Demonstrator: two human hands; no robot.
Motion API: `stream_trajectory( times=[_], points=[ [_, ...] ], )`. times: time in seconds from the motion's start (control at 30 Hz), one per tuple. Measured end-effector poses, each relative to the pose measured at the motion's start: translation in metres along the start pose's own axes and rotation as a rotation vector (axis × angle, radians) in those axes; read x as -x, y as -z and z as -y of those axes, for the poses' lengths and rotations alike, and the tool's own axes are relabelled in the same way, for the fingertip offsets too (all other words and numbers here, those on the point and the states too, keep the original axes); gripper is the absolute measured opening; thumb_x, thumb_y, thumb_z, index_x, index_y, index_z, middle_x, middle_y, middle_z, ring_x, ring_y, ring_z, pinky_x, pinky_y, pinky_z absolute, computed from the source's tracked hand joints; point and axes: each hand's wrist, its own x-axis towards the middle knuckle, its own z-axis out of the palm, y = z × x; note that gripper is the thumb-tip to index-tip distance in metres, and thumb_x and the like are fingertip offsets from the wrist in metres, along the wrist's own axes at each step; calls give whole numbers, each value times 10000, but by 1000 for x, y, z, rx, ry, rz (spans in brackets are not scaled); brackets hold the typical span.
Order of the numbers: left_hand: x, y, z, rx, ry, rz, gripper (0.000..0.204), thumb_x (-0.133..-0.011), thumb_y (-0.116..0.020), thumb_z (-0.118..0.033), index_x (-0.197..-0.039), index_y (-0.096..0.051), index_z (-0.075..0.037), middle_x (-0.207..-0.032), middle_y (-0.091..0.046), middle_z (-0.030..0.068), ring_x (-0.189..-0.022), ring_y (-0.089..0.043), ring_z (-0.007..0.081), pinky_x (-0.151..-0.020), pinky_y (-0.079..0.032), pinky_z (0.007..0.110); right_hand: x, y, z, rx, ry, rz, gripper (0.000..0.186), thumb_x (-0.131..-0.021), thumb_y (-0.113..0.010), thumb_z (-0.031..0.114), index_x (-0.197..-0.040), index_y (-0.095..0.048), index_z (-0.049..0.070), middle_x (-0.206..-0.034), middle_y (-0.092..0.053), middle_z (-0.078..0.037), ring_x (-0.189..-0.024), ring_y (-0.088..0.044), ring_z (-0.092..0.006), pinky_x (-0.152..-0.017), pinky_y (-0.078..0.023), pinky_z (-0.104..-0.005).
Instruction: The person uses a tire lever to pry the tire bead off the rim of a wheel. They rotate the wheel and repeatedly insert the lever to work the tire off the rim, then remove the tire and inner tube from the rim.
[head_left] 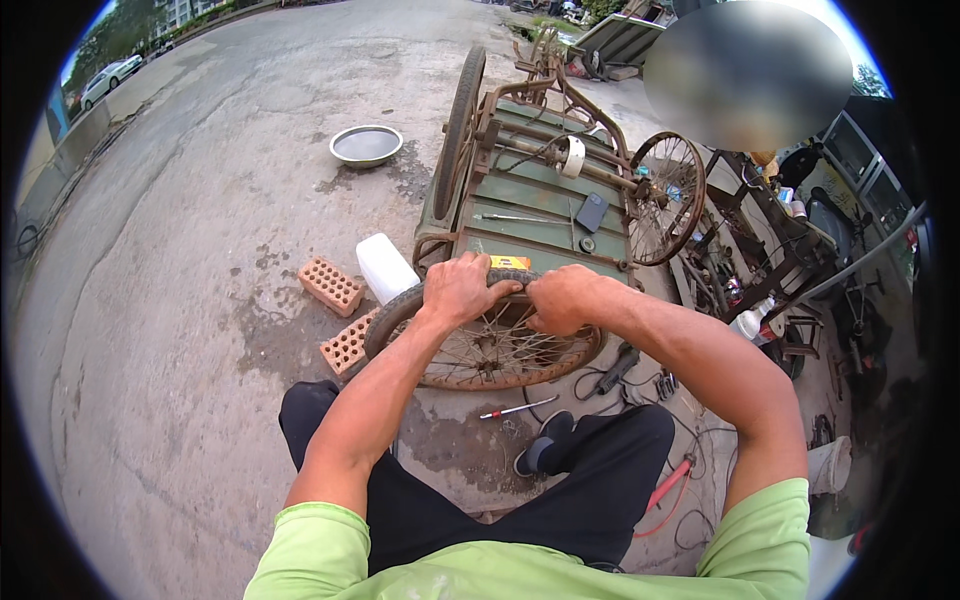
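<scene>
A spoked wheel (pixel 486 344) with a dark tire (pixel 392 318) is in front of me, between my knees and the green upturned cart (pixel 530 185). My left hand (pixel 457 290) grips the top of the tire, thumb toward the right. Just right of it, my right hand (pixel 565 298) is closed on the same tire, fingers curled at its inner edge. Behind the tire is a yellow-orange box (pixel 509 262). The cart bed holds long thin rods (pixel 525 218), a dark rectangular object (pixel 590 211) and a small round part (pixel 587 243).
A metal basin (pixel 365 133), white jug (pixel 385 260) and perforated bricks (pixel 330 286) lie left. A red-and-silver tool (pixel 510 409), cables and a pump (pixel 668 485) are near my feet. Cluttered metal frames (pixel 720 250) line the right, where a blurred patch hides part of the view.
</scene>
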Motion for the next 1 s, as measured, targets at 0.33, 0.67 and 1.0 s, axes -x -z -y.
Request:
stream_trajectory(
  times=[0.33, 0.67, 1.0],
  points=[
    [-15, 19, 56, 197, -60, 381, 860, -824, -887, -664, -1351, -709, -8, -1263, -776, 240, -1193, -746, 401, -1010, -577, 499, 35, -44, -52, -1077, -68, 125, 567, -1071, -706, 260, -1565, -565, 20, -918, -707, -50, -654, -589, -105, -561, -474, -288],
    [-6, 20, 55, 87, -20, 209, 770, -853, -864, -646, -1266, -729, -9, -1198, -780, 223, -1164, -739, 425, -999, -580, 523, 49, -72, 29, -1015, -177, -224, 562, -1029, -692, 274, -1481, -581, -40, -1269, -736, -343, -1223, -721, -468, -1074, -539, -533],
    [-20, -33, 39, -8, -121, -90, 600, -874, -892, -496, -1203, -713, -27, -1093, -753, 185, -1065, -754, 380, -893, -606, 504, -72, -200, 105, -1295, -329, -878, 358, -996, -708, 192, -1246, -609, -45, -1038, -716, -341, -1053, -694, -563, -915, -538, -595]
  ],
)
